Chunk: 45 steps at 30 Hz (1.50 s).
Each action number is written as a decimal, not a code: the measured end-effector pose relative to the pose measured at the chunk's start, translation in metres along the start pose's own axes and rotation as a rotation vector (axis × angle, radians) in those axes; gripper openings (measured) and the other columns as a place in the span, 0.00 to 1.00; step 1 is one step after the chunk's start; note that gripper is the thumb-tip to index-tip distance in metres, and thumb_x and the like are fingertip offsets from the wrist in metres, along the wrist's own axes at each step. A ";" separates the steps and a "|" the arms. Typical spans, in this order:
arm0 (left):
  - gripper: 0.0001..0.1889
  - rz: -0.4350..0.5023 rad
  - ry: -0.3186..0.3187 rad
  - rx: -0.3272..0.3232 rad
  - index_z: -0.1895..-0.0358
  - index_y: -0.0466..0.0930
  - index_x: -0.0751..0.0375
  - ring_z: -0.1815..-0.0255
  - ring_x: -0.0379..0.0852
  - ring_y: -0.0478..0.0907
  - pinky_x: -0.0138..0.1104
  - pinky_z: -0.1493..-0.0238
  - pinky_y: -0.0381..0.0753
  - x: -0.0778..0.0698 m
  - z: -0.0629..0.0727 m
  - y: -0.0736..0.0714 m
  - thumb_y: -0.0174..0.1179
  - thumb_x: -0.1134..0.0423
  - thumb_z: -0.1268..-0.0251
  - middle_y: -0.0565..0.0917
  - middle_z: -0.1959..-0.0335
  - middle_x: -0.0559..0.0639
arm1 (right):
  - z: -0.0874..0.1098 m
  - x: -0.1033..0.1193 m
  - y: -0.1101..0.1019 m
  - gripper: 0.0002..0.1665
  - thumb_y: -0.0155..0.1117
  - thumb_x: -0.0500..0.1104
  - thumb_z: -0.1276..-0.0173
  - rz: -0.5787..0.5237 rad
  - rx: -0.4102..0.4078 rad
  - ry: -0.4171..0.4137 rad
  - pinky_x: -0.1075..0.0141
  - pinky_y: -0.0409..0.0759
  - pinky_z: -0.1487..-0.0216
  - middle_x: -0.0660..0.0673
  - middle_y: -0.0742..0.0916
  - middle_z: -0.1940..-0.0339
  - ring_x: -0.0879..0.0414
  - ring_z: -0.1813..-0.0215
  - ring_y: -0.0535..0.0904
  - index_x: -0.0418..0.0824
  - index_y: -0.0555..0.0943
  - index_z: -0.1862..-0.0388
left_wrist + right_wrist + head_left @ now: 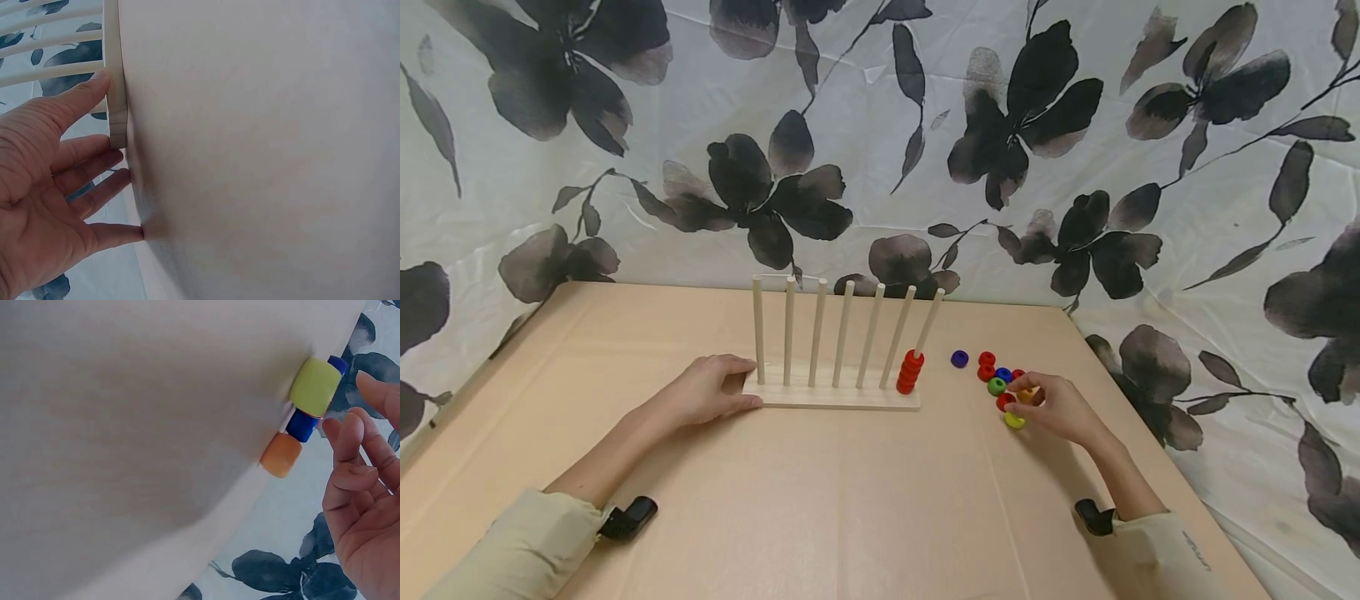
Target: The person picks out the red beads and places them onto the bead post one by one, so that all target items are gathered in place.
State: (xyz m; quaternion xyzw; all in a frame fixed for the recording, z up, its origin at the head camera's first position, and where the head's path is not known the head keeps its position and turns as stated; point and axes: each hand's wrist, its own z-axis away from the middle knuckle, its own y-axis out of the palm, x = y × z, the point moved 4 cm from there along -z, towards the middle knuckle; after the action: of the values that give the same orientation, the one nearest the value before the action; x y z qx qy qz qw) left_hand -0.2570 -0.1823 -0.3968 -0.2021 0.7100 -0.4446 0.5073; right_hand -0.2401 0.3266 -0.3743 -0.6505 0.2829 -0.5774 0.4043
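Note:
At the left end of a pale wooden peg rack [831,396], my left hand [707,390] holds the base, with the thumb on its front edge and fingers behind. The left wrist view shows that thumb against the base edge [114,81]. Several red beads [910,372] are stacked on the rightmost peg; the other pegs are bare. My right hand [1060,408] reaches over a loose bead cluster, fingertips beside a red bead [1005,402], a yellow bead [1015,422] and an orange bead [281,454]. In the right wrist view, nothing shows between its thumb and fingers.
A separate blue bead [959,358] lies between the rack and the cluster. Other loose beads include a green bead [996,387] and red beads [987,358]. The wooden table [850,500] ends close behind the rack, before a flowered cloth [880,167].

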 end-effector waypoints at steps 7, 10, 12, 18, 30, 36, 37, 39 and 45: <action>0.34 -0.004 -0.003 0.004 0.37 0.77 0.77 0.33 0.73 0.72 0.61 0.32 0.70 0.001 -0.001 0.001 0.73 0.53 0.38 0.79 0.38 0.73 | -0.002 -0.006 0.003 0.16 0.75 0.41 0.34 -0.026 0.010 0.031 0.70 0.77 0.72 0.43 0.86 0.60 0.51 0.64 0.76 0.33 0.85 0.52; 0.34 -0.001 -0.005 0.002 0.37 0.77 0.77 0.33 0.73 0.72 0.61 0.31 0.70 0.001 0.000 0.000 0.73 0.53 0.38 0.79 0.38 0.73 | -0.004 -0.009 0.006 0.15 0.75 0.41 0.34 -0.024 0.001 0.037 0.71 0.80 0.68 0.42 0.87 0.58 0.50 0.63 0.77 0.34 0.85 0.53; 0.34 -0.003 -0.001 -0.001 0.37 0.77 0.77 0.33 0.73 0.72 0.61 0.31 0.70 0.000 0.000 0.000 0.73 0.53 0.38 0.79 0.38 0.73 | -0.006 -0.009 0.007 0.14 0.75 0.41 0.34 -0.016 -0.006 0.038 0.71 0.81 0.65 0.41 0.87 0.58 0.50 0.61 0.78 0.34 0.85 0.54; 0.34 -0.006 0.003 -0.003 0.37 0.77 0.77 0.33 0.74 0.71 0.61 0.31 0.69 0.001 0.000 0.000 0.74 0.53 0.38 0.79 0.38 0.73 | -0.008 -0.009 0.010 0.15 0.76 0.42 0.34 0.000 -0.015 0.057 0.71 0.81 0.64 0.42 0.87 0.59 0.50 0.60 0.78 0.33 0.84 0.56; 0.35 0.001 0.000 -0.001 0.37 0.77 0.78 0.34 0.72 0.73 0.60 0.33 0.72 0.002 -0.001 0.001 0.74 0.53 0.38 0.80 0.39 0.73 | -0.010 -0.009 0.011 0.14 0.75 0.42 0.35 -0.005 -0.021 0.118 0.69 0.81 0.68 0.44 0.86 0.65 0.51 0.62 0.79 0.33 0.83 0.59; 0.35 0.005 -0.003 0.004 0.37 0.77 0.78 0.34 0.72 0.73 0.60 0.33 0.72 0.001 0.000 0.000 0.74 0.53 0.38 0.80 0.39 0.73 | -0.010 -0.007 0.013 0.14 0.76 0.41 0.35 0.002 -0.024 0.105 0.70 0.81 0.68 0.44 0.86 0.65 0.51 0.62 0.79 0.33 0.83 0.58; 0.35 0.008 -0.002 0.004 0.37 0.77 0.78 0.34 0.72 0.73 0.60 0.33 0.72 0.000 0.000 0.000 0.74 0.53 0.38 0.80 0.40 0.73 | -0.010 -0.007 0.013 0.14 0.76 0.41 0.35 0.006 -0.025 0.102 0.70 0.81 0.67 0.44 0.86 0.65 0.51 0.62 0.79 0.33 0.83 0.58; 0.34 0.013 0.002 0.002 0.38 0.77 0.78 0.34 0.72 0.73 0.60 0.33 0.72 -0.001 0.000 -0.001 0.74 0.54 0.38 0.81 0.40 0.73 | -0.010 -0.006 0.013 0.14 0.76 0.41 0.35 0.012 -0.024 0.094 0.70 0.81 0.67 0.44 0.86 0.64 0.51 0.62 0.79 0.33 0.83 0.58; 0.34 0.019 0.005 -0.002 0.38 0.77 0.79 0.34 0.72 0.74 0.60 0.33 0.72 -0.002 0.001 -0.002 0.74 0.54 0.38 0.81 0.40 0.73 | -0.010 -0.004 0.011 0.13 0.75 0.41 0.35 0.025 -0.052 0.087 0.69 0.81 0.66 0.44 0.87 0.64 0.50 0.62 0.79 0.34 0.83 0.57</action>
State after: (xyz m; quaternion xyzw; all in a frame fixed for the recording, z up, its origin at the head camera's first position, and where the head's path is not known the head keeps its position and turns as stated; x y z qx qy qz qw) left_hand -0.2558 -0.1822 -0.3946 -0.1948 0.7136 -0.4396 0.5094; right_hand -0.2498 0.3224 -0.3862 -0.6312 0.3234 -0.5926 0.3819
